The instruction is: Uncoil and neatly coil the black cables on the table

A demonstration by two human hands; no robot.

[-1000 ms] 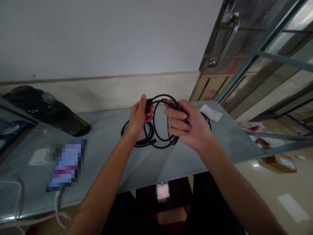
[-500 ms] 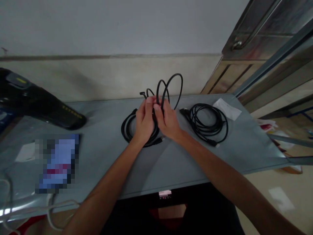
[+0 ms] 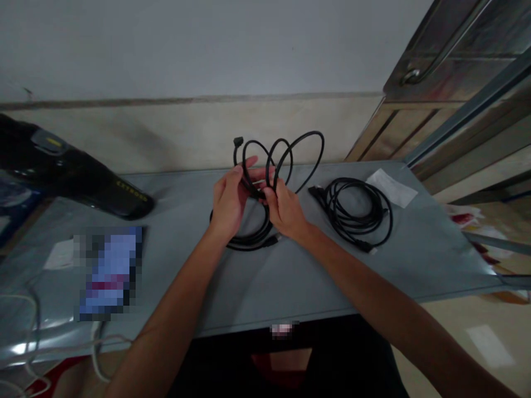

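Both hands are at a black cable [image 3: 238, 141] with loose loops standing up above the table and a plug at its upper left end. My right hand [image 3: 287, 211] pinches the loops between thumb and fingers. My left hand [image 3: 227, 205] has the plug-end strand between its thumb and loosely extended fingers. Beneath the hands lies a coiled black cable [image 3: 249, 241], partly hidden by my left hand, its plug pointing right. To the right of my right hand rests another coiled black cable [image 3: 360, 229] with plugs at its upper left and lower right.
The grey-covered table [image 3: 290, 287] meets a wall behind. A white paper [image 3: 392, 188] lies beside the right coil. On the left are a black handheld appliance [image 3: 78, 171], a blurred blue-screened device [image 3: 111, 271], another white paper [image 3: 60, 255] and white cords [image 3: 96, 354]. A metal frame stands at right.
My left hand has moved left, away from my right hand, and its fingers have loosened. The cable loops have spread wider, and the plug end stands higher.
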